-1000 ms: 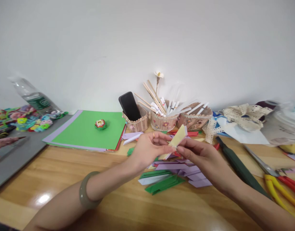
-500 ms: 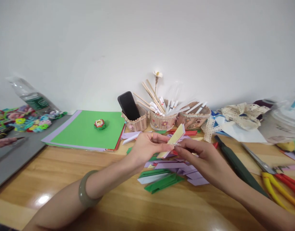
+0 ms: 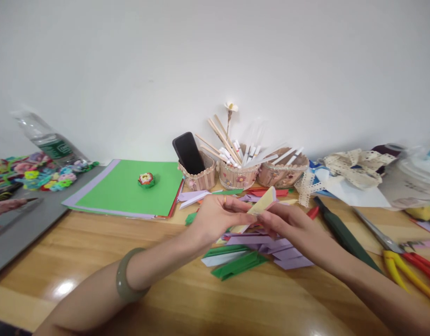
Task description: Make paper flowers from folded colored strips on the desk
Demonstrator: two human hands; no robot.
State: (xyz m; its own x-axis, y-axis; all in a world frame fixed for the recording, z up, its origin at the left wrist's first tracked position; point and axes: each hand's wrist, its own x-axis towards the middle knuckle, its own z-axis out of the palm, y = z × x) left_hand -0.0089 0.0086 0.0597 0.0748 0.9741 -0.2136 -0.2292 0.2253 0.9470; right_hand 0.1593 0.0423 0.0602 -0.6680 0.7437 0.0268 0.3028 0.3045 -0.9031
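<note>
A stack of folded paper strips (image 3: 264, 203), pale yellow on its face with pinkish edges, is held slanted above the table. My left hand (image 3: 216, 214) pinches it from the left between thumb and fingers. From the right, the fingertips of my right hand (image 3: 288, 220) close on its middle, close to my left thumb; the exact contact there is partly hidden. Beneath both hands lies a loose heap of folded strips in purple, red and yellow, with purple strips (image 3: 288, 254) to the right and green strips (image 3: 239, 265) nearest me.
Behind stand stick-covered holders (image 3: 239, 177) with a phone (image 3: 188, 153), markers and sticks. A paper flower (image 3: 146, 179) sits on green sheets (image 3: 113, 191) at left. Scissors (image 3: 393, 261), a dark green tool (image 3: 346, 233) and lace (image 3: 356, 165) lie right. Another person's hand (image 3: 8, 207) shows far left.
The paper stack has tilted and shifted slightly right and down. My right fingers have moved in closer around its middle, while my left hand keeps its pinch.
</note>
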